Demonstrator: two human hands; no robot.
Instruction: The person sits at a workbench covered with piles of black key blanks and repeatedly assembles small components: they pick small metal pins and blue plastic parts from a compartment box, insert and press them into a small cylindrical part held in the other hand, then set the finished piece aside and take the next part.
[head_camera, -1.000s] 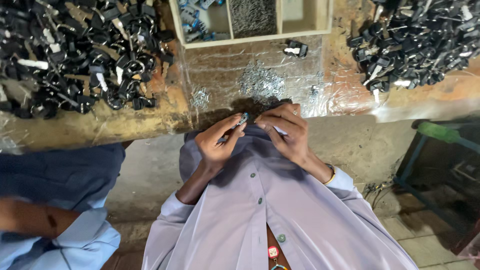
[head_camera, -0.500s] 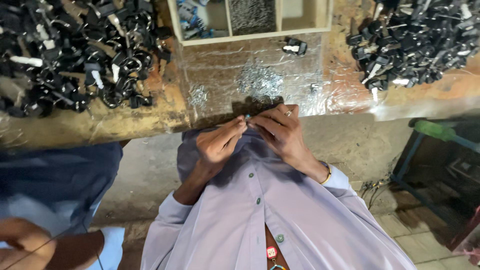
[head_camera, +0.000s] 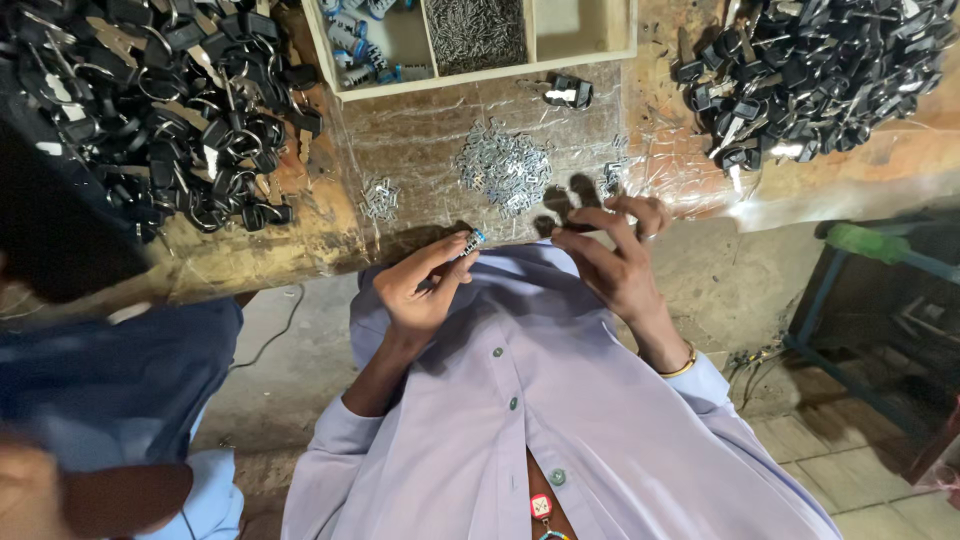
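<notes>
Head view: left hand (head_camera: 425, 290) pinching small dark part with blue tip (head_camera: 472, 240) at chest, by bench edge; right hand (head_camera: 612, 255) empty, fingers spread, reaching toward metal clip pile (head_camera: 503, 165) on plastic-covered bench (head_camera: 300, 235); mid-assembly, pickup likely next, fine pinch needed

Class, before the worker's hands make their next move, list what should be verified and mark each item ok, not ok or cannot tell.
1. Left hand pinches the small silver-and-blue part: ok.
2. Right hand free to pick: ok, fingers spread, holding nothing visible.
3. Heap of small silver pieces within reach on the bench: ok.
4. Wooden tray upright, compartments stocked: ok.
5. Part correctly assembled: cannot tell, too small.
6. Neighbouring person's blue sleeve apart from both hands: ok.
</notes>
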